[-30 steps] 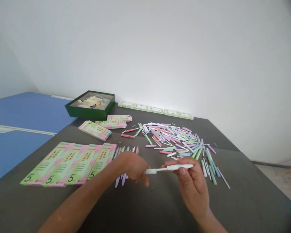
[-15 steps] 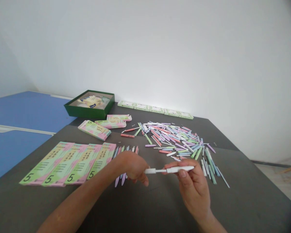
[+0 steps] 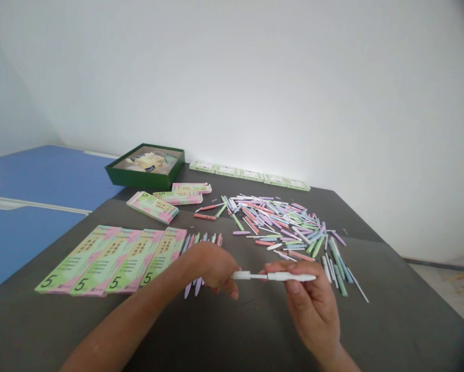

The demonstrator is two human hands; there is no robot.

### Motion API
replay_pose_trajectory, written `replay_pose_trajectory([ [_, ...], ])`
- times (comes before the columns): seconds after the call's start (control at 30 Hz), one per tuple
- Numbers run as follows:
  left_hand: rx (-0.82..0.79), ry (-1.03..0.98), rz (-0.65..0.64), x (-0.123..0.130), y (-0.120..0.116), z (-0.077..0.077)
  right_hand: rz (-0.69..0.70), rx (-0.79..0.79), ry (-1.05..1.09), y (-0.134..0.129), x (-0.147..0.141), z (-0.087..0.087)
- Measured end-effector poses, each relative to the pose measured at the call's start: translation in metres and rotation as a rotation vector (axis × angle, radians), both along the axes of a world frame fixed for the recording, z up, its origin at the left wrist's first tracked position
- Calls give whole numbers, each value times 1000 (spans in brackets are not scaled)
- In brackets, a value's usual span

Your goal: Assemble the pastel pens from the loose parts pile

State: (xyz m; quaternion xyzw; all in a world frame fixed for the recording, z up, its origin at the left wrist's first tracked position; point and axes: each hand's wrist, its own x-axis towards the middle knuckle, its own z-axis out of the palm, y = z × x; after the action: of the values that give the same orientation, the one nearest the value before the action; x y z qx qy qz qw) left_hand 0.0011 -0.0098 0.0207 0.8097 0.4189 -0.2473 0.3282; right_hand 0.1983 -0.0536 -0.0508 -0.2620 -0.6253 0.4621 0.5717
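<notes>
My right hand [image 3: 309, 299] pinches a white plastic toothbrush [image 3: 274, 277] near its middle and holds it level above the dark table [image 3: 255, 315]. The bristle end of the brush is next to my left hand [image 3: 212, 268], whose fingers are curled and do not visibly touch it. Under that hand's wrist, pastel handles [image 3: 195, 287] stand in a row, partly hidden. A loose heap of pastel pink, green, blue and purple handles [image 3: 278, 227] lies beyond my hands. To the left lie several flat green-and-pink cards marked 5 [image 3: 134, 261].
Further pink-and-green packs [image 3: 152, 207] lie at the back left. Behind them stand an open dark green box [image 3: 144, 175] holding wrapped items and a row of pale green boxes [image 3: 247, 174]. A blue surface [image 3: 34, 178] adjoins the table's left edge, and a white wall rises behind.
My right hand has shifted slightly right and turned the toothbrush more level. My left hand has stayed in place. The view has shifted slightly.
</notes>
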Motion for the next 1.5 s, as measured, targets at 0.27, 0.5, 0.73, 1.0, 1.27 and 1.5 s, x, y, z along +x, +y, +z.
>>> replay_pose_trajectory([
  [0.27, -1, 7, -7, 0, 0, -1, -30, 13, 9, -3, -4, 6],
  [0.5, -22, 1, 2, 0, 0, -2, -91, 2, -40, -3, -3, 3],
  [0.73, -32, 10, 24, 1, -1, 1, -71, -1, 26, -3, -7, 4],
  [1.0, 2, 19, 10, 2, -3, 4, -163, 14, 47, -3, -15, 0],
  [1.27, 12, 30, 22, 2, -2, 2, -150, -28, 18, 9, -12, 1],
  [1.5, 16, 6, 24, 1, -2, -2, -74, -77, 39, 10, -6, -5],
])
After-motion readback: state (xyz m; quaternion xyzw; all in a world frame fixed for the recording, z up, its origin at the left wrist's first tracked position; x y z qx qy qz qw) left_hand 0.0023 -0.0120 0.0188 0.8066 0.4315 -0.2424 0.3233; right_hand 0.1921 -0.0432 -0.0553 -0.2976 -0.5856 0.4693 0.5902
